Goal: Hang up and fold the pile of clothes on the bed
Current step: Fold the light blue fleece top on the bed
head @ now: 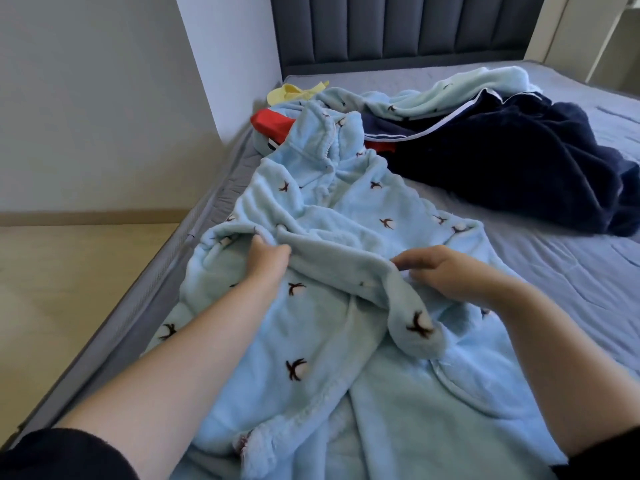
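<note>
At 11 o'clock from me, my left hand (pixel 268 261) grips a fold of the pale-blue fleece garment with dark sprigs (pixel 329 209), spread on the grey-blue mattress (pixel 571 271) for folding. At 1 o'clock, my right hand (pixel 446 271) steadies its turned-over edge; I cannot tell whether it is grasping. The remaining pile, with its navy fleece garment (pixel 519 168), lies beyond.

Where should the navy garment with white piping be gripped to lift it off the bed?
Probably at the white-piped edge, coming from the right side of the bed with the right hand. That edge lies exposed on top as a firm line, while the rest of the navy garment slumps in a loose heap.
</note>
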`<act>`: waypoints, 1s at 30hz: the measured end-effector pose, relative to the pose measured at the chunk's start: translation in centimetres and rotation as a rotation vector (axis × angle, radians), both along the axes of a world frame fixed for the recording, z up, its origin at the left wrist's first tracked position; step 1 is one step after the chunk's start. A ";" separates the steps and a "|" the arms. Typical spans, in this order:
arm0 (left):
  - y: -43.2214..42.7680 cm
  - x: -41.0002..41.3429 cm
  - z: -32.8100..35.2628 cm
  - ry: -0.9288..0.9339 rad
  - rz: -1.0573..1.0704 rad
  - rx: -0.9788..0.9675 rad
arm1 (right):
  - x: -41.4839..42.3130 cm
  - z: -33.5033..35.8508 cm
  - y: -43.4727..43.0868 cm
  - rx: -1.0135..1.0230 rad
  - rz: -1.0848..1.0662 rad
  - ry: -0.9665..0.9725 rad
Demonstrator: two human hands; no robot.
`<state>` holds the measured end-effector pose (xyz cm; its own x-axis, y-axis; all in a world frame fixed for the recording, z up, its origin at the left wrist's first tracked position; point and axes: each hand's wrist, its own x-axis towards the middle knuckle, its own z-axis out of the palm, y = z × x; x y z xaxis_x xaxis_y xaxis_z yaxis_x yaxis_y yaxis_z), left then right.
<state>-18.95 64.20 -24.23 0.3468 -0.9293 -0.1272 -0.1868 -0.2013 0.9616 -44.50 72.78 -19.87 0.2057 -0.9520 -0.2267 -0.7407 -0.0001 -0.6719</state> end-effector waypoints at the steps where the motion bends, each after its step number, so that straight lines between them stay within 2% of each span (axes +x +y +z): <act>1: 1.0 -0.9 0.2 -0.167 -0.054 -0.013 | -0.7 0.4 0.3 0.066 0.102 0.094; 3: 3.3 -2.6 0.7 -0.432 -0.127 -0.073 | -2.0 1.1 0.9 0.224 0.287 0.209; 5: 6.5 -4.4 1.2 -0.569 -0.213 -0.244 | -2.9 1.6 1.2 0.312 0.368 0.268; 7: 9.7 -6.0 1.4 -0.583 -0.348 -0.460 | -3.2 1.5 1.2 0.314 0.376 0.413; 9: 12.5 -7.3 1.4 -0.563 -0.513 -0.520 | -2.7 0.8 1.2 0.226 0.359 0.490; 12: 14.4 -9.0 0.0 -0.672 -0.696 -0.434 | -2.4 -0.1 1.1 -0.001 0.233 0.350; 15: 14.3 -11.1 -1.4 -0.819 -0.629 -0.344 | -3.3 0.4 0.9 -0.040 0.134 0.178; 16: 14.2 -11.7 -1.5 -0.789 -0.562 -0.341 | -3.6 0.5 0.8 0.016 0.158 0.191; 19: 13.6 -12.4 -1.0 -0.473 -0.357 -0.326 | -3.3 -0.1 0.6 0.137 0.294 0.436; 21: 13.4 -12.2 -0.8 -0.339 -0.284 -0.317 | -2.9 -0.7 0.5 -0.003 0.198 0.401; 25: 13.0 -11.1 1.3 -0.290 -0.236 -0.371 | -3.4 -0.4 0.1 -0.294 -0.179 0.009; 27: 12.5 -11.0 3.1 -0.396 -0.319 -0.358 | -3.9 -0.1 0.0 -0.423 -0.332 0.029; 28: 12.4 -11.2 4.0 -0.505 -0.406 -0.322 | -4.0 0.2 0.0 -0.483 -0.391 0.054; 30: 12.4 -12.1 5.7 -0.768 -0.586 -0.194 | -4.7 1.1 -0.1 -0.518 -0.460 -0.087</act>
